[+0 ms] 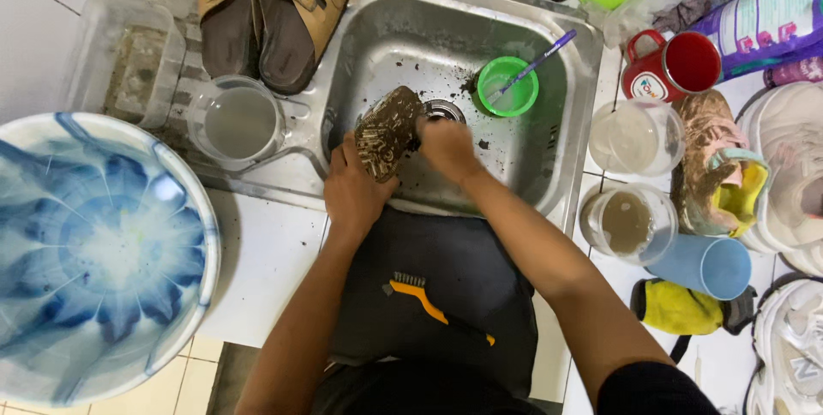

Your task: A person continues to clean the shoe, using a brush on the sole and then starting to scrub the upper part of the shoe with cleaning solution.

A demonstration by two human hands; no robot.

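We hold a dirty shoe [387,130], sole up, over the steel sink [561,115] at the centre of the frame. Our left hand [353,188] grips its near end, fingers wrapped around the edge. Our right hand [446,147] is clenched against the shoe's upper right side, just beside the drain [444,109]; what it holds we cannot tell. A green cup [507,87] with a purple toothbrush [536,62] stands in the basin to the upper right, near the right hand. The basin floor right of the cup lies open. A pair of tan sandals [273,8] crowds the sink's upper-left rim, and a blue-white basin [94,252] fills the lower left.
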